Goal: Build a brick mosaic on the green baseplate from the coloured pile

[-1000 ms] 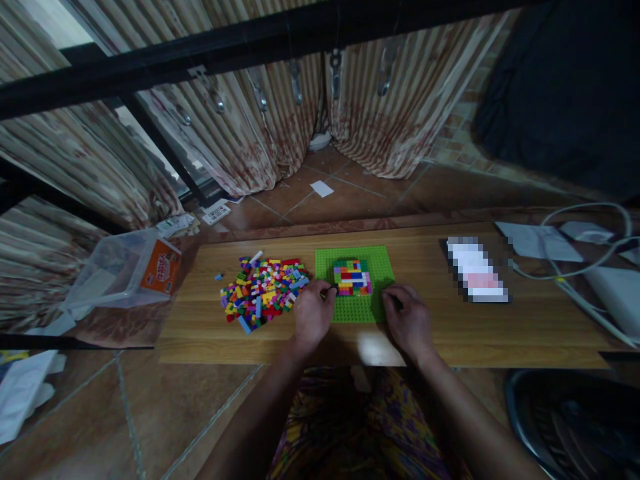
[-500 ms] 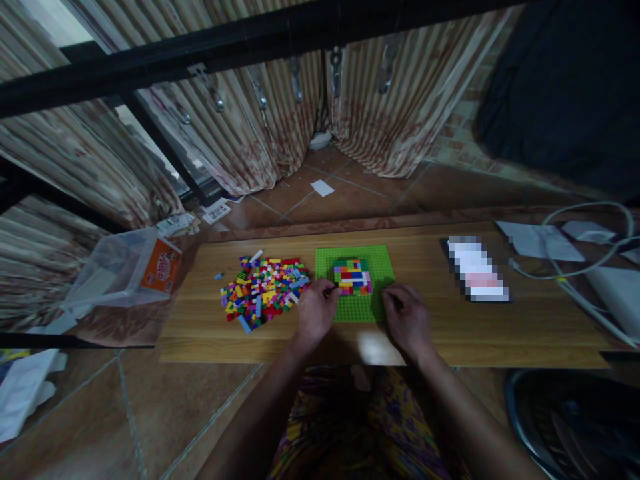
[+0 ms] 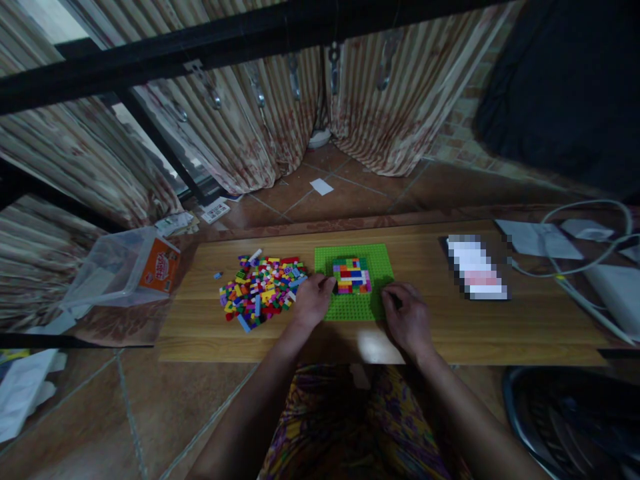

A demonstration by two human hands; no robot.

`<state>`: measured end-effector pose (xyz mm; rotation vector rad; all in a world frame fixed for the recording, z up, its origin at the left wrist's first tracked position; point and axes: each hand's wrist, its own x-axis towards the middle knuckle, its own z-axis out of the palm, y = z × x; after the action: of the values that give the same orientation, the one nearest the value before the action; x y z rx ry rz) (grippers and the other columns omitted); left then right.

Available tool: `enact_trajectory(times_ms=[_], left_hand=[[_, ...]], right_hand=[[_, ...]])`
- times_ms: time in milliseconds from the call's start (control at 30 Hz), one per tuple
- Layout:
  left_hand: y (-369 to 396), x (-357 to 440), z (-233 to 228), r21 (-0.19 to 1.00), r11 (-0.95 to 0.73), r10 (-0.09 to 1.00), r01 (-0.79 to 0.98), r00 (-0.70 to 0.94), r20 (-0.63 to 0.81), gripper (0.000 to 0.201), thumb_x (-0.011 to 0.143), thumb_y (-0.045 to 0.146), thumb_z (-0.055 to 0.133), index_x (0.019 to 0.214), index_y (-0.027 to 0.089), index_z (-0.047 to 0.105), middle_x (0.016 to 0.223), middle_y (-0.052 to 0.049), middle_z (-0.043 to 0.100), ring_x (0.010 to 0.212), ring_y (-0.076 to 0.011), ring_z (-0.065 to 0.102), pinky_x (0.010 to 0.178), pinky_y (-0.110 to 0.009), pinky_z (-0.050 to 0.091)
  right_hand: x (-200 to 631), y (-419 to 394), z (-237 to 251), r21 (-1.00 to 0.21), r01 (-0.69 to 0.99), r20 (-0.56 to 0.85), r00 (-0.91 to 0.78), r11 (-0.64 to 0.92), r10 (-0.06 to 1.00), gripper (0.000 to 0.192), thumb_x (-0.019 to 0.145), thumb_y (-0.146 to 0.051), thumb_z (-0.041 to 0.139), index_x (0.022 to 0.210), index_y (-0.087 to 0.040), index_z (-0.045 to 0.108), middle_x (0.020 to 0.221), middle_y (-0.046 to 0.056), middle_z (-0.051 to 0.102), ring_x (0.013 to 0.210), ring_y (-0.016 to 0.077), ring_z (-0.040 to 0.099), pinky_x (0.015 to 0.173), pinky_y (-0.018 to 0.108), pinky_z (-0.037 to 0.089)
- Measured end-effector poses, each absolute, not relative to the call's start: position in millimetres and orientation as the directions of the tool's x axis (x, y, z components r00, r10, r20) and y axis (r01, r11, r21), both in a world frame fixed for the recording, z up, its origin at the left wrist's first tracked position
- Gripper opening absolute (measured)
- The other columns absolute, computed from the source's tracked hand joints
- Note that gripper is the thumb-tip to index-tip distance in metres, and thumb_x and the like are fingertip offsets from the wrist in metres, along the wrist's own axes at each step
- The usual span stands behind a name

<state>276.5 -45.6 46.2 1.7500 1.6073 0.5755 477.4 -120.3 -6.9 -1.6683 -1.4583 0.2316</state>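
A baseplate [image 3: 350,310] is lying on the table [image 3: 500,333], bearing a brick build [image 3: 351,276]. Loose bricks [image 3: 267,290] are lying to its left, a phone [image 3: 477,268] to its right. The left hand [image 3: 313,300] and right hand [image 3: 407,313] are flanking the brick build.

This place seems to be a room in a home. Long striped curtains [image 3: 235,140] hang down to a floor [image 3: 180,393] of brown tiles, and at the upper left a bright piece of window [image 3: 60,20] is visible. On a wooden table [image 3: 193,333] there is a pile of colourful toy bricks [image 3: 270,295], and near its left end is a clear plastic box [image 3: 107,280]. The person wears loose patterned clothes [image 3: 307,427], which look quite domestic.
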Motion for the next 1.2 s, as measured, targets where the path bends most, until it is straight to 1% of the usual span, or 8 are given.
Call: enact_trajectory(times_ms=[167,333,500,767,867,967,1100,1200], left_hand=[[-44,281,49,0.717,0.016,0.984,0.697,0.117,-0.136,0.031,0.089,0.036,0.053,0.066,0.018,0.065,0.061,0.0,0.061,0.061,-0.0133,0.055,0.058,-0.024,0.035],[-47,284,47,0.696,0.025,0.99,0.718,0.081,-0.119,0.029,0.089,0.035,0.056,0.068,0.018,0.066,0.067,-0.002,0.065,0.063,-0.0136,0.057,0.061,-0.025,0.037],[-51,288,46,0.647,0.011,0.993,0.763,0.065,-0.094,0.029,0.092,0.034,0.054,0.072,0.018,0.067,0.073,-0.004,0.068,0.065,-0.0143,0.059,0.063,-0.025,0.038],[-56,289,45,0.588,-0.003,0.997,0.809,0.046,-0.059,0.027,0.093,0.036,0.054,0.079,0.019,0.069,0.08,-0.006,0.071,0.076,-0.0178,0.064,0.068,-0.027,0.043],[-62,288,46,0.603,-0.026,0.998,0.798,0.052,-0.027,0.028,0.095,0.035,0.05,0.08,0.019,0.068,0.082,-0.007,0.071,0.076,-0.0179,0.065,0.07,-0.027,0.044],[-72,282,51,0.654,-0.063,0.998,0.754,0.068,0.018,0.025,0.095,0.03,0.048,0.085,0.019,0.068,0.083,-0.006,0.071,0.076,-0.0164,0.064,0.07,-0.026,0.045],[-91,260,51,0.701,-0.1,0.995,0.706,0.083,0.059,0.017,0.092,0.022,0.05,0.093,0.02,0.067,0.088,-0.004,0.071,0.076,-0.0151,0.064,0.071,-0.026,0.047],[-105,231,45,0.706,-0.125,0.992,0.697,0.088,0.088,0.015,0.089,0.019,0.051,0.093,0.02,0.066,0.091,-0.004,0.07,0.08,-0.0146,0.065,0.072,-0.024,0.048]], right_hand=[[477,-121,-5,-0.701,0.709,0.388,0.287,0.078,0.876,0.025,0.092,-0.034,0.048,0.088,-0.021,0.068,0.093,0.01,0.066,0.092,0.0245,0.061,0.083,0.04,0.049],[476,-121,-5,-0.695,0.715,0.387,0.288,0.071,0.876,0.024,0.091,-0.033,0.048,0.087,-0.02,0.067,0.093,0.01,0.066,0.091,0.0245,0.06,0.083,0.04,0.049],[476,-120,-6,-0.686,0.724,0.385,0.285,0.066,0.878,0.024,0.091,-0.034,0.048,0.087,-0.02,0.067,0.094,0.01,0.066,0.092,0.0244,0.06,0.084,0.04,0.049],[477,-121,-6,-0.686,0.722,0.4,0.273,0.088,0.875,0.025,0.091,-0.037,0.049,0.086,-0.02,0.066,0.092,0.01,0.066,0.09,0.0244,0.06,0.083,0.04,0.049],[478,-122,-7,-0.678,0.731,0.399,0.268,0.085,0.877,0.026,0.091,-0.038,0.049,0.085,-0.02,0.067,0.091,0.01,0.066,0.09,0.0249,0.061,0.082,0.04,0.048],[479,-122,-8,-0.664,0.744,0.399,0.26,0.082,0.879,0.028,0.091,-0.039,0.048,0.086,-0.019,0.067,0.091,0.01,0.066,0.089,0.0253,0.06,0.081,0.041,0.048],[480,-123,-9,-0.667,0.74,0.404,0.261,0.088,0.877,0.029,0.091,-0.041,0.048,0.087,-0.019,0.067,0.092,0.01,0.066,0.09,0.0256,0.061,0.081,0.041,0.049],[481,-123,-11,-0.672,0.735,0.402,0.259,0.091,0.878,0.029,0.091,-0.042,0.048,0.088,-0.02,0.067,0.093,0.01,0.067,0.09,0.0255,0.061,0.082,0.041,0.049]])
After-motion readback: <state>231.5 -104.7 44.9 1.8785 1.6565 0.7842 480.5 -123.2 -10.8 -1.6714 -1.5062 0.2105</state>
